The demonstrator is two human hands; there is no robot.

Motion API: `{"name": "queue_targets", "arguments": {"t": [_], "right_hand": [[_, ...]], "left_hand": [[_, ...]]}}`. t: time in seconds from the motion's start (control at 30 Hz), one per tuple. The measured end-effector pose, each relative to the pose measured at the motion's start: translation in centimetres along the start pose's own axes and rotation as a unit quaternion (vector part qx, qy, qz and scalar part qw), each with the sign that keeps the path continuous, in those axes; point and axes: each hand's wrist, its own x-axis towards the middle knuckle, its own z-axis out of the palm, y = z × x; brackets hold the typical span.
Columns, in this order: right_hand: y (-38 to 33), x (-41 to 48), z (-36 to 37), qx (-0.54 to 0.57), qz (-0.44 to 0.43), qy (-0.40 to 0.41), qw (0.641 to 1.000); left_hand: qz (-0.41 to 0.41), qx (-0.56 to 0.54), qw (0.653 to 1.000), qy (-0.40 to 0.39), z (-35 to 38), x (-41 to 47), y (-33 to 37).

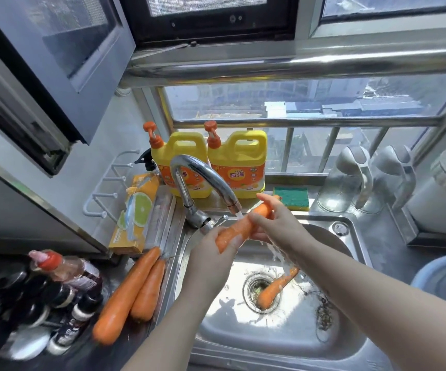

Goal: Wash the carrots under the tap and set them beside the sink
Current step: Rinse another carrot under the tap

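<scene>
Sponge [291, 198], detergent jugs [243, 153] — behind tap [183, 191]

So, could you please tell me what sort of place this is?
Probably a home kitchen: a steel sink with a running tap, yellow detergent jugs, and a carrot being rinsed.
</scene>
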Motion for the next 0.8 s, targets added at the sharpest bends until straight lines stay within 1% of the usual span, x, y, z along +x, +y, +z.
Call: {"name": "queue_targets", "arguments": {"t": [0.07, 0.1, 0.2, 0.27, 0.3, 0.37, 0.43, 0.5, 0.57, 0.6, 0.73, 0.8], "right_hand": [[0.2, -0.2, 0.3, -0.070, -0.025, 0.003, 0.997], [0.2, -0.2, 0.5, -0.090, -0.029, 0.018, 0.995], [0.4, -0.2, 1.0, -0.076, -0.029, 0.087, 0.993], [0.8, -0.3, 0.9, -0.076, -0.028, 0.103, 0.991], [1.0, -0.4, 0.8, -0.054, -0.019, 0.097, 0.994], [1.5, -0.8, 0.9, 0.036, 0.025, 0.065, 0.997], [1.7, -1.5, 1.4, 0.130, 0.076, 0.020, 0.988], [1.5, -2.1, 1.9, 0.191, 0.128, -0.037, 0.972], [1.4, -2.3, 2.0, 0.188, 0.153, -0.065, 0.968], [1.5, -2.2, 2.0, 0.174, 0.157, -0.061, 0.970], [1.9, -1.8, 2.2, 0.124, 0.147, -0.013, 0.981], [2.0, -2.1, 2.4, 0.124, 0.143, -0.030, 0.982]], "left_hand": [[-0.005, -0.009, 1.000, -0.003, 0.1, -0.1, -0.1], [0.001, -0.001, 1.000, -0.001, 0.2, -0.3, -0.1], [0.025, 0.045, 0.999, 0.000, 0.4, -1.2, 0.2], [0.013, 0.033, 0.999, -0.004, 0.3, -1.4, 0.1], [-0.012, 0.003, 1.000, -0.007, 0.1, -1.2, 0.1], [-0.076, -0.073, 0.994, -0.015, -0.1, -0.7, 0.0], [-0.118, -0.120, 0.985, -0.029, -0.2, -0.3, 0.0], [-0.148, -0.165, 0.973, -0.060, -0.2, -0.4, 0.1], [-0.177, -0.206, 0.957, -0.103, -0.2, -0.7, 0.1], [-0.187, -0.215, 0.951, -0.118, -0.1, -0.9, 0.1], [-0.193, -0.219, 0.948, -0.126, 0.0, -1.3, 0.1], [-0.207, -0.238, 0.940, -0.128, -0.3, -1.3, 0.1]]}}
